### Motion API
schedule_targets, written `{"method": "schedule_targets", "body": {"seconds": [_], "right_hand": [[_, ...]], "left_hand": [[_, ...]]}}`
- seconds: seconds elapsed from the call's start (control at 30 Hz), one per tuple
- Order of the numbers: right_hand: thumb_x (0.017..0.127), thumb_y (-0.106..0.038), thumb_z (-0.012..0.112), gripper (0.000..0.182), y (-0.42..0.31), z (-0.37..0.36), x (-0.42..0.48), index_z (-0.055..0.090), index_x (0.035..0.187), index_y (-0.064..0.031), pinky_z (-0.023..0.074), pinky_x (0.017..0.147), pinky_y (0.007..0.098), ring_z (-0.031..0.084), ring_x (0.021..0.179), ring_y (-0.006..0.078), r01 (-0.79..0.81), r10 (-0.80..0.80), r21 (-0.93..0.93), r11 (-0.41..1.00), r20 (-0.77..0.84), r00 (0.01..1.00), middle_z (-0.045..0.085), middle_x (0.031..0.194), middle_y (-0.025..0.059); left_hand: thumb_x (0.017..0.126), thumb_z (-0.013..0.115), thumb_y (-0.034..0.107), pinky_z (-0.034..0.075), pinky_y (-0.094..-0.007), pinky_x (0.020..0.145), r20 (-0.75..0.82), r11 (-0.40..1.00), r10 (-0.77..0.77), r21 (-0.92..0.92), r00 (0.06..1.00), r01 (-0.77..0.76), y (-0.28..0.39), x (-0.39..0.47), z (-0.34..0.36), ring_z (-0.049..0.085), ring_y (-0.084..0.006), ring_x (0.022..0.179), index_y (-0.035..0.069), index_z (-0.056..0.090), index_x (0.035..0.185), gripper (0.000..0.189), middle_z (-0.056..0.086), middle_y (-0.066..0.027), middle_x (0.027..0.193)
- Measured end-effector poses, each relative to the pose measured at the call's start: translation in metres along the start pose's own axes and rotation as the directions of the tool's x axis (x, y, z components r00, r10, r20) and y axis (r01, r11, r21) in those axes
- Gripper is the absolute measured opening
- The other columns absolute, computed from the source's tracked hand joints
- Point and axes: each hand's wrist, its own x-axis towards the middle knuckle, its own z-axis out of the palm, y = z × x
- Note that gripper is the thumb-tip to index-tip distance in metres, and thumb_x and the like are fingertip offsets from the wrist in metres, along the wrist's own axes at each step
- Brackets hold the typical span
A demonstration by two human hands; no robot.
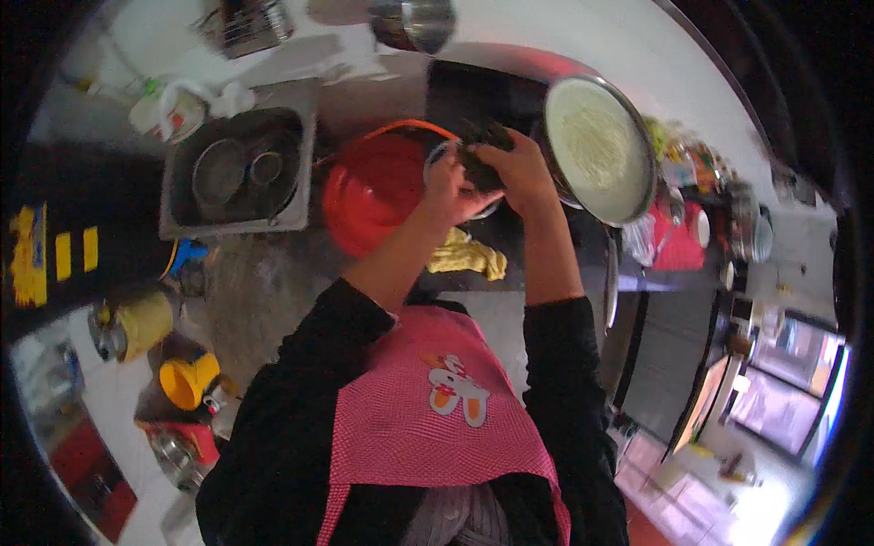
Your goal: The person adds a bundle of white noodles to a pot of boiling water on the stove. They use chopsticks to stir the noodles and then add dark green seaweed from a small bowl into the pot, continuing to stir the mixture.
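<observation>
A dark green leafy clump is held up between my two hands, blurred, so its exact kind is unclear. My right hand grips it from the right side. My left hand closes around its left side with the fingers curled. Below the hands, mostly hidden, is a round metal bowl. Left of it stands a red plastic basin with an orange rim. To the right, a wide pan holds pale whitish liquid with a textured mass in the middle.
A crumpled yellow cloth lies at the counter's front edge. A dark sink containing round vessels is on the left. The pan's handle sticks out over the front edge. Jars and packets crowd the right. A yellow bucket stands lower left.
</observation>
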Motion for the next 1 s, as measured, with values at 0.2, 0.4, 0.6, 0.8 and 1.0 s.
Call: {"method": "schedule_targets", "body": {"seconds": [0.2,0.4,0.6,0.8,1.0], "right_hand": [[0.074,-0.022,0.076,0.041,0.009,0.073,0.001,0.069,0.108,-0.0010,0.0542,0.083,0.0411,0.068,0.094,0.0368,0.455,-0.479,-0.692,0.561,0.177,0.860,0.067,0.101,0.0245],[0.076,-0.031,0.076,0.044,-0.001,0.205,0.005,0.067,0.107,-0.0009,0.0470,0.094,0.0516,0.058,0.112,0.0397,0.653,-0.673,-0.714,0.251,0.356,0.648,0.060,0.120,0.0226],[0.080,-0.025,0.074,0.035,0.017,0.347,0.061,0.066,0.105,-0.0011,0.0472,0.093,0.0466,0.058,0.108,0.0396,0.797,-0.766,-0.460,0.392,0.316,0.559,0.058,0.121,0.0226],[0.084,-0.015,0.071,0.029,0.036,0.441,0.107,0.062,0.108,-0.0022,0.0472,0.094,0.0400,0.058,0.109,0.0284,0.478,-0.483,-0.079,0.875,-0.063,0.873,0.060,0.116,0.0158],[0.100,-0.029,0.054,0.026,0.058,0.492,0.146,0.060,0.113,-0.0081,0.0482,0.095,0.0347,0.062,0.100,0.0209,-0.364,-0.029,0.740,0.566,0.459,0.888,0.064,0.107,0.0063]], "left_hand": [[0.101,0.042,0.048,0.046,-0.0467,0.103,0.260,0.849,0.387,0.273,0.885,-0.452,0.041,-0.026,-0.029,0.060,-0.0262,0.115,0.014,0.061,0.121,0.044,0.064,-0.0090,0.120],[0.104,0.039,0.043,0.041,-0.0463,0.107,0.440,0.878,0.467,-0.124,0.767,-0.463,0.154,-0.103,-0.015,0.055,-0.0303,0.119,0.009,0.059,0.121,0.043,0.061,-0.0115,0.123],[0.099,0.055,0.032,0.050,-0.0420,0.095,0.036,0.825,0.566,-0.039,0.824,-0.564,0.304,-0.191,-0.018,0.064,-0.0277,0.103,0.006,0.067,0.104,0.030,0.070,-0.0095,0.105],[0.097,0.057,0.022,0.049,-0.0392,0.097,-0.095,0.767,0.630,0.233,0.771,-0.598,0.377,-0.227,-0.016,0.063,-0.0244,0.107,0.004,0.067,0.111,0.025,0.068,-0.0119,0.116],[0.098,0.056,0.023,0.048,-0.0379,0.097,0.294,-0.174,0.872,0.933,0.391,-0.314,0.404,-0.235,-0.021,0.064,-0.0258,0.107,0.007,0.071,0.108,0.024,0.071,-0.0089,0.110]]}}
